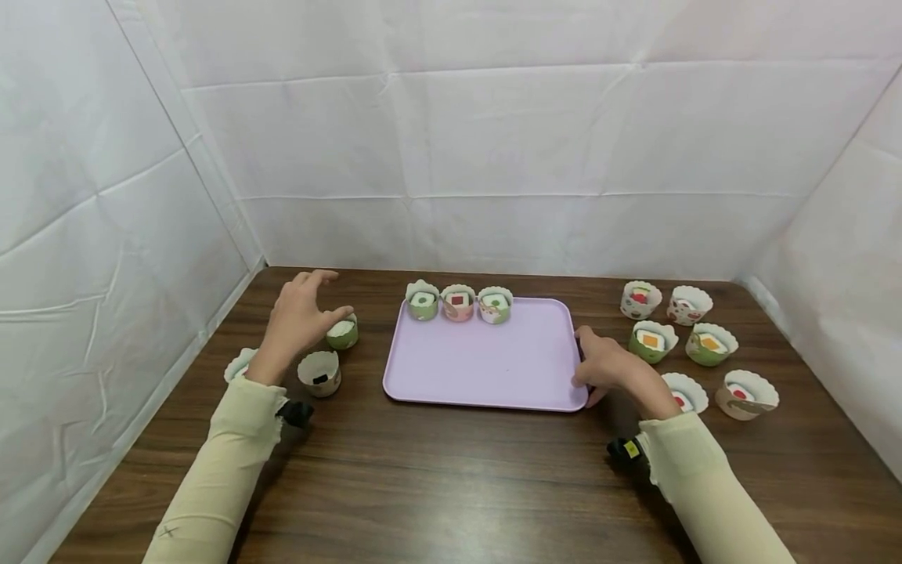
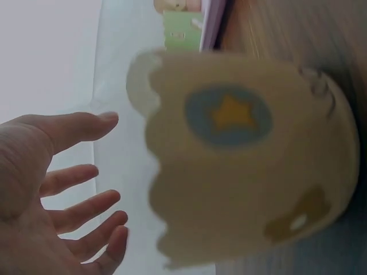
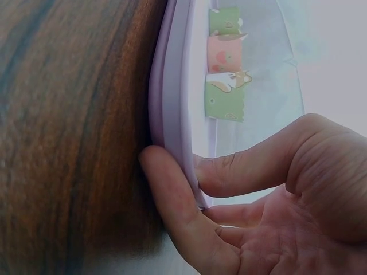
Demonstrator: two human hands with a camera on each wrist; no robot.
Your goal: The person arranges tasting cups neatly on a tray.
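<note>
My left hand hovers above the left side of the table, fingers spread and loosely bent, holding nothing. Near its thumb stands a green paper baking cup with white content. Below it is a cream cup with a dark piece inside. The left wrist view is mostly filled by a blurred paper cup with a star print, apart from the fingers. My right hand pinches the right edge of the lilac tray, thumb on top and a finger underneath. Along the tray's back left stand a green cup, a pink cup and another green cup.
Several filled paper cups stand at the right, among them a green cup with an orange square and a cup with red topping. Another cup is partly hidden behind the left wrist. White sheeting surrounds the wooden table.
</note>
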